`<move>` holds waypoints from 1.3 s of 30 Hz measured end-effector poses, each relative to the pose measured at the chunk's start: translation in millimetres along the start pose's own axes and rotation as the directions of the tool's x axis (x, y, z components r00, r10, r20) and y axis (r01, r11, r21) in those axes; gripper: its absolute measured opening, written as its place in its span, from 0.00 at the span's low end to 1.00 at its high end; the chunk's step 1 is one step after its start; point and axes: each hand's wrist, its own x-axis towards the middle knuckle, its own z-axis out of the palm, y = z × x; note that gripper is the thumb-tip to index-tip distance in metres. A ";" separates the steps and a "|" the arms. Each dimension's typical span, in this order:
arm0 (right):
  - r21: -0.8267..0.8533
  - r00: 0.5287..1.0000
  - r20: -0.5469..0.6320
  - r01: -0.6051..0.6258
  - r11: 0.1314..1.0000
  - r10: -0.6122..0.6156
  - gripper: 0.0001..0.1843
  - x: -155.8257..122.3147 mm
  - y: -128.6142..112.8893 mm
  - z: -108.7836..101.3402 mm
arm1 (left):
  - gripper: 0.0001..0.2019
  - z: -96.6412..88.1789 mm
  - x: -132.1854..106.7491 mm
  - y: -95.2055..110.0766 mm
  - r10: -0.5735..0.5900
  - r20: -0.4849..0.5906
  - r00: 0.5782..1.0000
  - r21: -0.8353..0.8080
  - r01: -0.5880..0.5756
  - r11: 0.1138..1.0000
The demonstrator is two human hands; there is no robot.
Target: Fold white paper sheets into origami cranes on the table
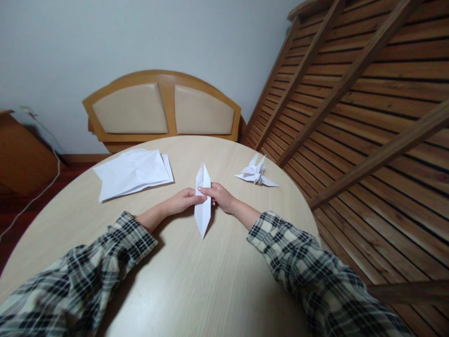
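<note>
Between my two hands is a piece of folded white paper (202, 213), long and narrow, with a point at each end. My left hand (184, 199) grips its left side, the thumb lying across the front. From the right, my right hand (220, 194) pinches it with the thumb over the face, a little above the left thumb. The fingers behind the paper are mostly hidden. To the right of my hands rests a white folded-paper crane (257, 173).
A stack of white paper sheets (135, 171) with creases lies at the left on the round wooden table (217, 290). Beyond the table stands a padded headboard (168, 110). A slatted wooden panel (351, 93) leans along the right side. A white cable (38, 194) runs down at the left.
</note>
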 end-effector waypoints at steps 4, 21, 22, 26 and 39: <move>-0.070 0.999 0.040 -0.014 0.997 0.017 0.27 -1.4 1.0 -1.2 | 0.18 -3.3 -4.0 3.4 -0.039 0.070 0.997 -0.052 0.042 0.998; -0.056 1.000 0.018 0.005 0.998 -0.004 0.33 1.9 4.7 -2.1 | 0.17 -0.6 -3.3 3.0 -0.087 0.035 0.996 -0.084 0.089 0.992; -0.054 1.000 0.013 0.005 0.999 -0.004 0.33 1.9 4.5 -2.1 | 0.18 0.6 -3.3 3.2 -0.082 0.024 0.996 -0.086 0.084 0.993; -0.074 1.000 0.005 -0.003 0.997 0.003 0.33 1.2 3.4 -1.7 | 0.21 5.5 -3.5 5.3 -0.094 0.007 0.996 -0.109 0.094 0.990; -0.078 0.999 -0.006 -0.036 0.996 0.036 0.34 0.1 2.2 -1.2 | 0.20 6.4 -6.5 10.8 -0.112 0.042 0.993 -0.130 0.116 0.985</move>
